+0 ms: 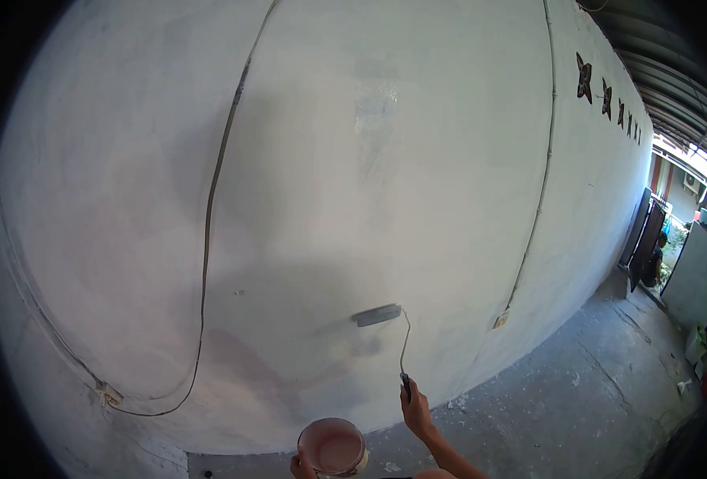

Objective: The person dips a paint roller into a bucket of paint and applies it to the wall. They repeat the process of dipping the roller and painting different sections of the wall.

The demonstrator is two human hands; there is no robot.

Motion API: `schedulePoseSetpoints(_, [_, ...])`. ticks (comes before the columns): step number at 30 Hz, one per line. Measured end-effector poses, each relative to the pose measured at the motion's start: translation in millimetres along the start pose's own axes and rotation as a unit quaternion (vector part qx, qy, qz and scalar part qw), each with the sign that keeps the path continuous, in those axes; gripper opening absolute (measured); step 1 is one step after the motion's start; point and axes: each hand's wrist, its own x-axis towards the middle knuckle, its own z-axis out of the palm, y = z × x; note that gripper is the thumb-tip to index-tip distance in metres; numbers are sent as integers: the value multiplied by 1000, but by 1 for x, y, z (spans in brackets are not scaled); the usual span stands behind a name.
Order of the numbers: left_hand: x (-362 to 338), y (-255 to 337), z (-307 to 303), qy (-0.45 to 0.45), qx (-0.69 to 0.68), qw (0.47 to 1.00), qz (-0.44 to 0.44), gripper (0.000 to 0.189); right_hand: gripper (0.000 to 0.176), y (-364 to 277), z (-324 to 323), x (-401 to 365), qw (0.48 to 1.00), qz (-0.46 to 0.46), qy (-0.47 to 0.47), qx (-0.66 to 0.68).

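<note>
My right hand (417,408) is wrapped round the dark handle of a paint roller (378,315). Its grey sleeve lies against or very close to the lower part of the white wall (457,199), and the thin wire frame bends down to my fist. Below and to the left, my left hand (303,465) grips the rim side of a paint bucket (332,443), tilted so that its pinkish inside shows. A shiny wet-looking patch (376,108) marks the wall higher up.
A dark cable (213,176) hangs down the wall at left to a socket (110,394). Another cable runs to a socket (501,319) at right. Butterfly ornaments (583,78) hang farther along. A person (655,262) is by the far gate, beyond the spotted concrete floor (561,383).
</note>
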Motion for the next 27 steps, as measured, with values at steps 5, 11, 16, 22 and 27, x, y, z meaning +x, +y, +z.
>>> schedulePoseSetpoints(5, [-11,10,-1,11,-11,1000,-10,61,21,21,8,-25,1000,17,-12,-3])
schedulePoseSetpoints(11, [-13,15,-3,22,-32,998,-47,60,22,33,8,-48,993,92,-73,-15])
schedulePoseSetpoints(16, [-11,7,-2,23,-77,995,-57,57,26,42,4,-60,984,143,-108,-7])
schedulePoseSetpoints(22, [-19,23,-6,27,-46,995,-83,56,30,38,0,-64,974,195,-119,-14])
schedulePoseSetpoints(27, [-10,-1,-7,40,-56,996,-48,55,33,16,-4,-45,979,192,-70,19])
